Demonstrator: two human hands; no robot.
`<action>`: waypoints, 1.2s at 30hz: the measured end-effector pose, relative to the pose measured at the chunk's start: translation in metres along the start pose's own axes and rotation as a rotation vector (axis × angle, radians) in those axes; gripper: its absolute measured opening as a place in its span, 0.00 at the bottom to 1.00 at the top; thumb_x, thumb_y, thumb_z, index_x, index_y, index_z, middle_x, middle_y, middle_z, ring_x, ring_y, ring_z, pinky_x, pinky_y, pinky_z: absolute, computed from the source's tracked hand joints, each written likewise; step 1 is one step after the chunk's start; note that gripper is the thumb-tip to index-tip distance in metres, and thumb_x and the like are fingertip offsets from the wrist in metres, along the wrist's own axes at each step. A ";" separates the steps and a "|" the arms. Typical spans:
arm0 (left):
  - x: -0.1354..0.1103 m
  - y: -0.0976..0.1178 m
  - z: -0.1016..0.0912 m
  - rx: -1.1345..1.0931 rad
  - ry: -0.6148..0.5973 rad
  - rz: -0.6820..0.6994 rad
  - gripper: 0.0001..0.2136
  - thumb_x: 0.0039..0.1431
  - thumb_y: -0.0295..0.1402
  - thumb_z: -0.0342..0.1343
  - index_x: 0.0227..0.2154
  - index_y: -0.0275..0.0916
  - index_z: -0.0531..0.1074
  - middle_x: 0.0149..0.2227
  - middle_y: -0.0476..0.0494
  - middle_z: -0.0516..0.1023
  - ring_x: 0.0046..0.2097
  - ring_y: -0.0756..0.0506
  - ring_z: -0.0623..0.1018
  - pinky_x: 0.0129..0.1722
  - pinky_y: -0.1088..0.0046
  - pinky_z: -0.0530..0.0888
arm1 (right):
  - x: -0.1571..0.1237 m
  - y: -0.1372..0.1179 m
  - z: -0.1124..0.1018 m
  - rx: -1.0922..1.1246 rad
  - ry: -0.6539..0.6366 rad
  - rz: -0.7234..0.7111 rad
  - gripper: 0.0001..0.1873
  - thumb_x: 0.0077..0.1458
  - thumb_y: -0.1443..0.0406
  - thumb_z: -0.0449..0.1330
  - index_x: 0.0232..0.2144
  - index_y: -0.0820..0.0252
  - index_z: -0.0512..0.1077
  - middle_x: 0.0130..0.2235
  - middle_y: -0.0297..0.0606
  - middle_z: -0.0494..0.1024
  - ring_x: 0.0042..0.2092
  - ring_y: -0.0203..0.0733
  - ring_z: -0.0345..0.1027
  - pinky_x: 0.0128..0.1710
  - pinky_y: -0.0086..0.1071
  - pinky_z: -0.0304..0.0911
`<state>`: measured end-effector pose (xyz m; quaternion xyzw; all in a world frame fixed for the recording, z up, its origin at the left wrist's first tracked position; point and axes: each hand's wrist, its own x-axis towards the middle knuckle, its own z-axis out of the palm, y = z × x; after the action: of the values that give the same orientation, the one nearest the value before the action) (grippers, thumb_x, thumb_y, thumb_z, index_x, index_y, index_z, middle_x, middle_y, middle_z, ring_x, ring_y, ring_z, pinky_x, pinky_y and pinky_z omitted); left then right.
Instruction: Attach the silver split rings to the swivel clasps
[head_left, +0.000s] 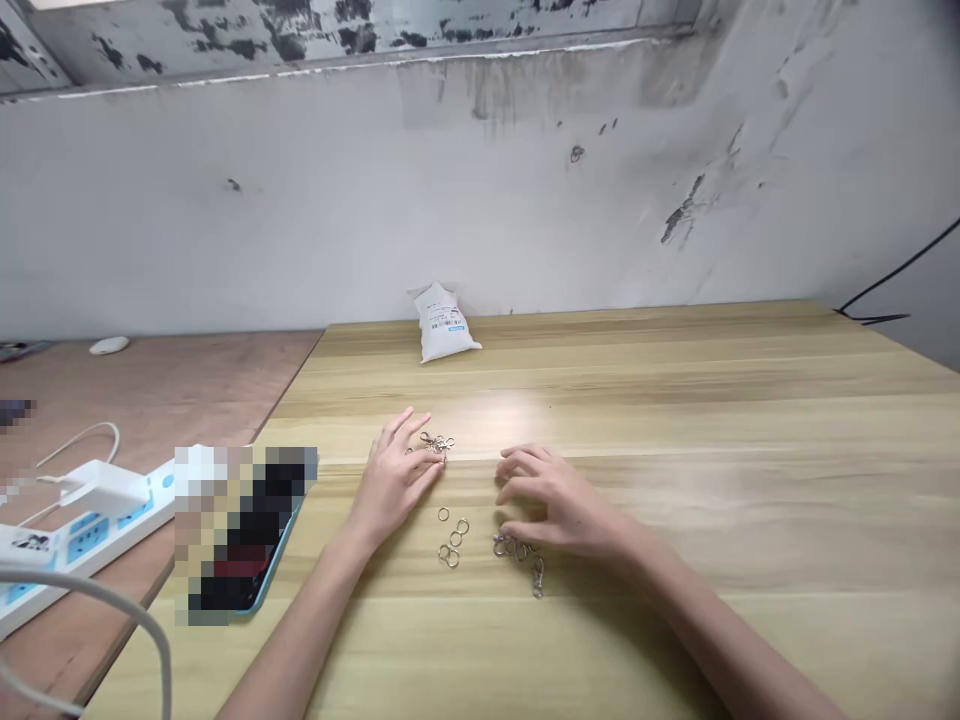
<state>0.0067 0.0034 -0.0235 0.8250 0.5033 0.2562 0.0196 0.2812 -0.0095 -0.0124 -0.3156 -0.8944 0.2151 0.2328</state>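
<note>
My left hand (394, 478) reaches over a small pile of metal clasps (437, 442), its fingers apart and its thumb and index fingertips at the pile's near edge. Part of that pile is hidden by the fingers. Between my hands lie several loose silver split rings (456, 539). My right hand (551, 500) hovers loosely curled with gaps between its fingers, and nothing shows in its grasp. Just below its thumb sits a cluster of clasps with rings (517, 547), partly covered by the hand. One clasp (538, 577) lies a little nearer to me.
A white labelled packet (446, 325) leans at the table's back by the wall. To the left are a pixelated phone-like object (255, 540) with a teal edge and a white power strip (90, 540) with chargers. A white cable (150, 620) loops at the lower left.
</note>
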 end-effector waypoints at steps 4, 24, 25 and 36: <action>0.000 -0.004 -0.011 -0.088 -0.114 0.009 0.08 0.62 0.36 0.55 0.38 0.44 0.79 0.60 0.41 0.68 0.65 0.35 0.60 0.60 0.47 0.65 | -0.001 -0.003 0.004 -0.037 -0.037 -0.018 0.06 0.50 0.59 0.69 0.33 0.49 0.79 0.43 0.36 0.75 0.50 0.46 0.65 0.49 0.40 0.64; -0.008 0.013 -0.017 -0.147 -0.349 0.169 0.03 0.57 0.35 0.62 0.33 0.46 0.79 0.61 0.46 0.68 0.67 0.37 0.60 0.62 0.50 0.65 | 0.008 -0.008 0.024 -0.229 0.058 -0.079 0.03 0.57 0.66 0.63 0.33 0.55 0.78 0.37 0.36 0.75 0.40 0.39 0.65 0.39 0.34 0.61; -0.008 0.015 -0.016 -0.136 -0.368 0.161 0.03 0.57 0.35 0.62 0.34 0.46 0.79 0.61 0.46 0.67 0.67 0.37 0.59 0.63 0.50 0.65 | 0.008 -0.009 0.024 -0.227 0.050 -0.081 0.03 0.57 0.65 0.64 0.33 0.55 0.78 0.37 0.35 0.75 0.40 0.39 0.65 0.39 0.34 0.61; -0.010 0.019 -0.011 -0.270 -0.406 -0.037 0.01 0.58 0.32 0.59 0.31 0.43 0.74 0.63 0.43 0.66 0.68 0.37 0.57 0.63 0.49 0.64 | 0.011 -0.009 0.043 -0.469 0.206 -0.180 0.12 0.55 0.73 0.57 0.21 0.60 0.69 0.24 0.34 0.70 0.31 0.39 0.61 0.34 0.34 0.58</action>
<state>0.0136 -0.0169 -0.0121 0.8403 0.4649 0.1497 0.2353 0.2461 -0.0187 -0.0389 -0.3004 -0.9158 -0.0525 0.2615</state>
